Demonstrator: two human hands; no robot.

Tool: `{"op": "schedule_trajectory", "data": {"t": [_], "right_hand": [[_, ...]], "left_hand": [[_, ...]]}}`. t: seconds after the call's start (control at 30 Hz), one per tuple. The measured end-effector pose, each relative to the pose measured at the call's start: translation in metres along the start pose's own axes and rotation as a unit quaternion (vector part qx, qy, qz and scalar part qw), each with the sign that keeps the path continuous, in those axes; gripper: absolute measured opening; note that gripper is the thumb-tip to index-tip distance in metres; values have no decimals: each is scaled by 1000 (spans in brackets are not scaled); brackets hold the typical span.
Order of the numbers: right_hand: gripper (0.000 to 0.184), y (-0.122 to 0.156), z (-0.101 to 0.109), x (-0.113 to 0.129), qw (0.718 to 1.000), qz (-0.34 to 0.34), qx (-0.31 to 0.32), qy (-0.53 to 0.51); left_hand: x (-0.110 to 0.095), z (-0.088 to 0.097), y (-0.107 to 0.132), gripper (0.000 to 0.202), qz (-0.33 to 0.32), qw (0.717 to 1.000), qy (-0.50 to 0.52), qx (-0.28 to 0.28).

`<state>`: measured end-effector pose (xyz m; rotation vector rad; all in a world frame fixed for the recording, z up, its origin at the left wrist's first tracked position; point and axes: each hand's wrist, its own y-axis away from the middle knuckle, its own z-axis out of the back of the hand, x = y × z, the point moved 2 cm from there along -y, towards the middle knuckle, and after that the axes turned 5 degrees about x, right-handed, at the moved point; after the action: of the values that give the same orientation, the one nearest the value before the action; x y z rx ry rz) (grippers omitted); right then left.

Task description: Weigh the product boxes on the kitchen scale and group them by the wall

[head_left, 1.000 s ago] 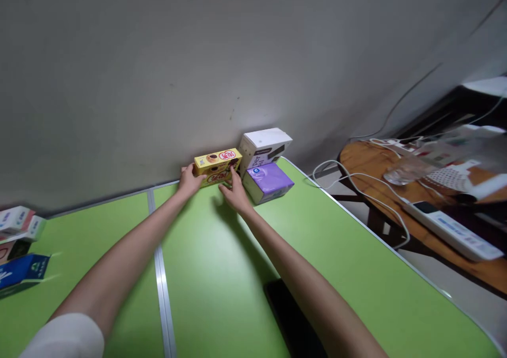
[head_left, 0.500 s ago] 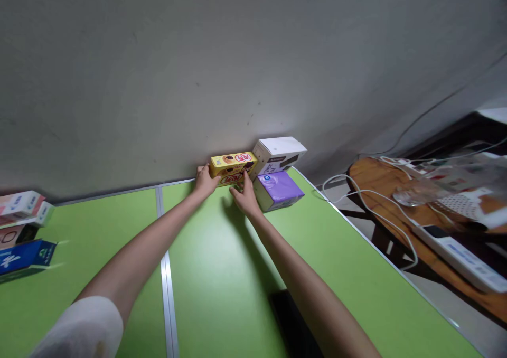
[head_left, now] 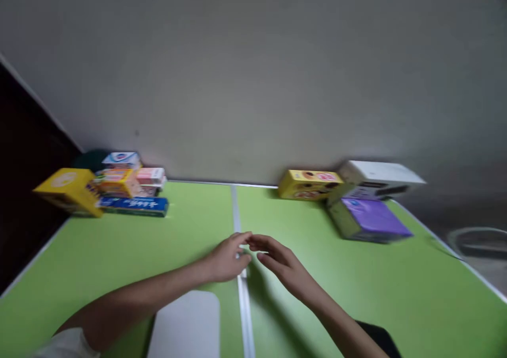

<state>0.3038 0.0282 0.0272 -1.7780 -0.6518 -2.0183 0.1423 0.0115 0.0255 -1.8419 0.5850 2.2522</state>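
Broad green table (head_left: 190,242), and at its far edge, right of the seam, a white box (head_left: 388,172): stiff-looking card, probably best gripped across its sides. In front, the purple pack (head_left: 374,215), shiny wrap, likely soft and slippery, so a palm at each end! Just left, the slim yellow carton (head_left: 311,185), surely light, thin-walled, easily dented: pinch its short ends gently. And the hands, well apart from it! Left hand (head_left: 228,258) and right hand (head_left: 287,271) hold nothing, thumbs parted from fingers, fingertips meeting or overlapping, can't tell which.
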Motion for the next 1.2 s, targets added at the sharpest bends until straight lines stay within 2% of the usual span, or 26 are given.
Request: {"op": "schedule_trajectory", "data": {"t": [0.13,0.23,0.37,0.47,0.57,0.63,0.7,0.8,0.9,1.03,1.2], "right_hand": [[37,-24,-56,18,998,0,68,-10],[36,-55,-100,24,995,9,94,16],[33,-102,-155,28,992,12,111,65],[34,-135,-191,31,976,46,136,165],[41,-168,-215,32,925,109,94,352],[46,-190,-223,29,883,125,60,448],[49,-210,-226,23,863,116,52,489],[53,-231,-228,16,858,95,62,501],[55,-240,-228,13,857,73,82,503],[50,-226,-218,13,860,58,116,494],[46,-179,-185,19,874,34,147,461]], "left_hand": [[8,45,55,54,-13,999,8,-46],[21,85,83,49,-31,994,-12,-103],[41,142,115,46,-47,977,-89,-187],[56,183,134,45,-50,957,-164,-236],[72,218,144,46,-44,931,-244,-267],[83,234,145,47,-29,917,-290,-271],[91,245,141,47,-18,909,-324,-262],[99,255,132,47,-7,898,-360,-253],[101,261,124,47,2,889,-388,-243],[96,262,125,50,1,881,-423,-211],[83,264,138,57,34,878,-459,-133]]}}
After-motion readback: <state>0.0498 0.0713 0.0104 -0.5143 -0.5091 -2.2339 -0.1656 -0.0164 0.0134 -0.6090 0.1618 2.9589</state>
